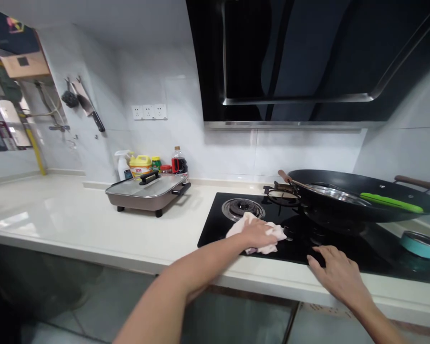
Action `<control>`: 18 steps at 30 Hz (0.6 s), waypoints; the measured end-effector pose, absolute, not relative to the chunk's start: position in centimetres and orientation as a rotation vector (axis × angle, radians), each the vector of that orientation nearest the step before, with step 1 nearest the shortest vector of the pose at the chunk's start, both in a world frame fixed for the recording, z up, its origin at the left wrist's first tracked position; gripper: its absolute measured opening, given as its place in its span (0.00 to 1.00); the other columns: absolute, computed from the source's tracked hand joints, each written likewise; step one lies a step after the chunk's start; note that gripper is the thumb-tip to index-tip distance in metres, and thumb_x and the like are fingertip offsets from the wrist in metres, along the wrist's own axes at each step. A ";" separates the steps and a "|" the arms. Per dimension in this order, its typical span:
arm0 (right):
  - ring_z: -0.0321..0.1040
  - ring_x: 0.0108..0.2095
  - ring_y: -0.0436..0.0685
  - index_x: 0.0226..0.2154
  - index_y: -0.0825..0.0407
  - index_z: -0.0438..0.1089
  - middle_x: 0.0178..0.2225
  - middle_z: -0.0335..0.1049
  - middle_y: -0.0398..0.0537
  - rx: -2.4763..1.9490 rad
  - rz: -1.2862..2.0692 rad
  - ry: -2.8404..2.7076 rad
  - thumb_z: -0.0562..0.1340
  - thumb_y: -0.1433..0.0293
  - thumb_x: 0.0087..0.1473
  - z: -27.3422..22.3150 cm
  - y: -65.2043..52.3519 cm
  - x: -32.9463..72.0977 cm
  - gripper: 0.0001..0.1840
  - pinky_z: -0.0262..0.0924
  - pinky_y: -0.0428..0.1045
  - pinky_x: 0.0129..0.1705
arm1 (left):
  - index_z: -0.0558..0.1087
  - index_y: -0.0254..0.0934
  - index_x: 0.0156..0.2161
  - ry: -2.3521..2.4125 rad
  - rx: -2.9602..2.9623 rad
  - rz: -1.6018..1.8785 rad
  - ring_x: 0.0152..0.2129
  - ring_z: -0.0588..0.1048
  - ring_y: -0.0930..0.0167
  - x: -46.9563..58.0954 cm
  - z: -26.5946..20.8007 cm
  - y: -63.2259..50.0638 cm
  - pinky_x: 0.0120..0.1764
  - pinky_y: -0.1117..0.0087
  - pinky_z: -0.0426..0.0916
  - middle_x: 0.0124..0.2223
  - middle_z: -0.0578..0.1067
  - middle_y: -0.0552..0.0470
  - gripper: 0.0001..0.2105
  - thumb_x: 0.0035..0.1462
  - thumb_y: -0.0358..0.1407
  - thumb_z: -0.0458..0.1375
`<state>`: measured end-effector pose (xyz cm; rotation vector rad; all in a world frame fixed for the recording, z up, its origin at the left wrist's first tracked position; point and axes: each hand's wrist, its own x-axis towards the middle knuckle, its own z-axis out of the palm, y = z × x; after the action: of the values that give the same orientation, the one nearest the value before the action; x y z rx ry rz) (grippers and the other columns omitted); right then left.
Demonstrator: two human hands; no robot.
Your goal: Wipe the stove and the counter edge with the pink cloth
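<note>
My left hand [259, 233] presses a pale pink cloth [242, 223] onto the black glass stove [215, 224], just in front of the left burner [242, 209]. The cloth bunches around the fingers and hides their tips. At the front edge of the stove rests my right hand [337, 270], holding nothing, thumb apart from the bent fingers. Two dark control knobs, one of them a stove knob [318, 235], lie beyond and between the hands.
A large black wok [347, 210] holding a green-handled utensil [390, 202] covers the right burner. A teal round container [421, 244] sits at the far right. On the left counter stand a lidded electric pan [146, 197] and several bottles. A range hood [290, 62] hangs above.
</note>
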<state>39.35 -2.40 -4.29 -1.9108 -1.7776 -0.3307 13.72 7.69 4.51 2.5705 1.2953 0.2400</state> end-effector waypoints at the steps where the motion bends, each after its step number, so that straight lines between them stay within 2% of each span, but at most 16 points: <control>1: 0.69 0.55 0.69 0.51 0.51 0.74 0.53 0.73 0.58 -1.906 -0.318 -1.776 0.48 0.51 0.63 -4.3 -2.3 39.4 0.30 0.61 0.66 0.57 | 0.73 0.49 0.60 1.298 2.566 0.244 0.66 0.62 0.53 14.9 4.6 7.6 0.68 0.43 0.49 0.68 0.70 0.49 0.29 0.58 0.56 0.53; 4: 0.69 0.55 0.69 0.51 0.51 0.74 0.54 0.73 0.58 -1.892 -0.287 -1.775 0.47 0.51 0.63 -4.4 -2.2 39.7 0.31 0.62 0.66 0.57 | 0.74 0.45 0.58 1.329 2.548 0.276 0.65 0.64 0.53 16.2 4.9 7.0 0.66 0.44 0.53 0.65 0.72 0.44 0.28 0.59 0.55 0.51; 8: 0.69 0.57 0.69 0.52 0.51 0.75 0.55 0.73 0.57 -1.892 -0.265 -1.763 0.47 0.50 0.63 -4.6 -2.0 40.1 0.32 0.61 0.66 0.59 | 0.77 0.45 0.53 1.264 2.568 0.302 0.60 0.70 0.55 12.9 4.5 4.6 0.64 0.49 0.58 0.62 0.76 0.46 0.26 0.57 0.56 0.54; 12: 0.69 0.58 0.70 0.51 0.51 0.75 0.57 0.73 0.58 -1.900 -0.265 -1.765 0.46 0.49 0.61 -5.2 -1.7 40.6 0.34 0.61 0.67 0.60 | 0.76 0.48 0.57 1.187 2.572 0.409 0.65 0.66 0.56 6.9 3.7 2.3 0.68 0.50 0.53 0.66 0.73 0.49 0.28 0.57 0.58 0.55; 15: 0.69 0.58 0.73 0.51 0.51 0.75 0.58 0.72 0.59 -1.909 -0.289 -1.771 0.44 0.46 0.59 -6.0 -1.2 41.2 0.37 0.62 0.69 0.58 | 0.76 0.49 0.58 1.429 2.456 0.435 0.65 0.65 0.58 2.1 3.7 2.4 0.69 0.53 0.52 0.67 0.72 0.51 0.28 0.57 0.58 0.55; 18: 0.70 0.57 0.73 0.50 0.49 0.77 0.56 0.74 0.58 -1.881 -0.311 -1.760 0.44 0.44 0.57 -6.8 -0.7 41.8 0.39 0.65 0.69 0.56 | 0.71 0.45 0.64 1.745 2.248 0.457 0.65 0.66 0.56 -2.6 4.2 3.8 0.67 0.53 0.57 0.69 0.70 0.47 0.33 0.58 0.58 0.54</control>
<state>41.80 -0.72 -6.81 -1.8809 -1.7598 -0.3114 -2.56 3.77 4.24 2.2482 1.7447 0.4573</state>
